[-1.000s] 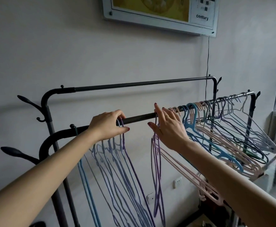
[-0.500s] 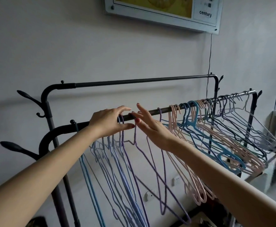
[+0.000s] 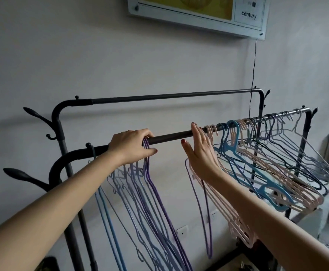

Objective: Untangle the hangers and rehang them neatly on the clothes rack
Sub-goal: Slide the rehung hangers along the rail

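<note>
1. Framed panel [image 3: 197,14] hung on wall, top centre; yellow pic, "century" printed at its right end.
2. Thin black cord [image 3: 254,61] ran down wall from panel's lower right corner.
3. White wall sockets [image 3: 182,232] sat low on wall.

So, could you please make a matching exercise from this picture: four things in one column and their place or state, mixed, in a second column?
Things:
1. left hand
2. right hand
3. thick blue hanger
4. upper rail

Place or state:
A. carries no hangers
B. fingers straight, against the pink hangers
C. curled over the lower rail, at the purple hangers
D. hangs among the pink hangers

Pairs: 1-C, 2-B, 3-D, 4-A
</note>
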